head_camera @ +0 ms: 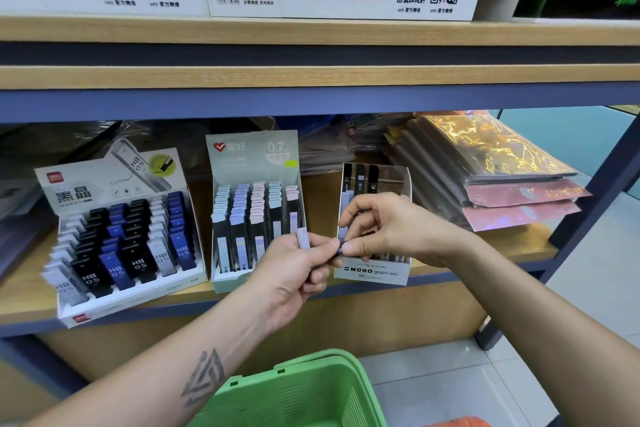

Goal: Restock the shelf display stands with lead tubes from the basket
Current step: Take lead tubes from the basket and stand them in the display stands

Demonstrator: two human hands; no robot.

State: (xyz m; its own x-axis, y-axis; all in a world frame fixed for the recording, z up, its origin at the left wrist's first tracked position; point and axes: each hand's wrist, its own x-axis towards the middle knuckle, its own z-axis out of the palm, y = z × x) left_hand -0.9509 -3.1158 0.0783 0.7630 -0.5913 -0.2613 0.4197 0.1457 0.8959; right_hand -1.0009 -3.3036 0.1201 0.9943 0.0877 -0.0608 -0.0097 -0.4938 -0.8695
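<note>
Both hands pinch lead tubes: left hand (294, 274) a lilac-capped tube (303, 238); right hand (377, 229) a dark tube (341, 246).

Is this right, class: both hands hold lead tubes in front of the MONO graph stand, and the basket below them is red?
Not quite. The head view shows the basket is green, not red. The rest stands: the left hand and right hand hold lead tubes in front of the MONO graph stand.
</note>
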